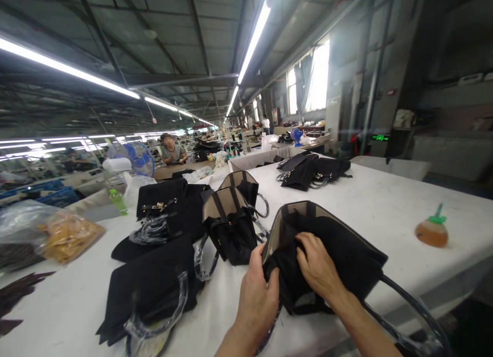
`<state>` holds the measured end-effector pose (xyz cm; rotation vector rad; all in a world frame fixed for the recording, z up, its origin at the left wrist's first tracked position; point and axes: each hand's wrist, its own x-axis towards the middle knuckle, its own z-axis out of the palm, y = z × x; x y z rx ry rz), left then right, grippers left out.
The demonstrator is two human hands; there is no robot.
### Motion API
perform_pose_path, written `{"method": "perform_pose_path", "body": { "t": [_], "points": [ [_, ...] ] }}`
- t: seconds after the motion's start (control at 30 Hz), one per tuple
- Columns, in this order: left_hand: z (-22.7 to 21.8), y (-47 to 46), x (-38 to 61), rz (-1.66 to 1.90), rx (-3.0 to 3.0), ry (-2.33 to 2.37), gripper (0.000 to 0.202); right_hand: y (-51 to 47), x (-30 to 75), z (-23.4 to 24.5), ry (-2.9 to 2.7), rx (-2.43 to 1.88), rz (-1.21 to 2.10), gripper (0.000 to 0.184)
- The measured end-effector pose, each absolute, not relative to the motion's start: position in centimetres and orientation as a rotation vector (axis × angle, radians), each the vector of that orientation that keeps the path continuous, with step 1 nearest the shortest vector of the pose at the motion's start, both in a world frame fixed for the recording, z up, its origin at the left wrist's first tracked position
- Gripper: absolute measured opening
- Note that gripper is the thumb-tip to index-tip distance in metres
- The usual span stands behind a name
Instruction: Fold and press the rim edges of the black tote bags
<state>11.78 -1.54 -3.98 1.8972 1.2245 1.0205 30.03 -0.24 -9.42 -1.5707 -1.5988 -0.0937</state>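
A black handbag (339, 244) with a beige-edged opening lies on the white table in front of me. My left hand (259, 290) grips its left edge, the thumb on the near side and the fingers behind the rim. Across the opening, my right hand (318, 264) has its fingers bent into the black fabric; the fingertips are partly hidden there. A plastic-wrapped handle (414, 305) hangs out to the bag's right. Close to my left hand stands another black handbag (231, 233) with a beige interior.
Stacked black bags (154, 280) with wrapped handles cover the table's left part. More black bags (311, 169) lie farther back. On the right stands a squat bottle (432, 231) of amber liquid with a green nozzle. A blue fan (140, 159) and a person (172, 150) are beyond the table.
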Motion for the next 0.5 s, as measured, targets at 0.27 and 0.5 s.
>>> {"method": "perform_pose_path", "body": {
  "t": [0.27, 0.5],
  "points": [
    [-4.5, -1.8, 11.8, 1.016, 2.002, 1.163, 0.046, 6.8, 29.9, -9.9, -1.188, -1.628, -0.039, 0.069],
    [-3.5, -1.2, 10.6, 0.985, 2.024, 1.072, 0.046, 1.5, 29.2, -8.4, -1.456, -1.883, 0.287, 0.067]
  ]
}}
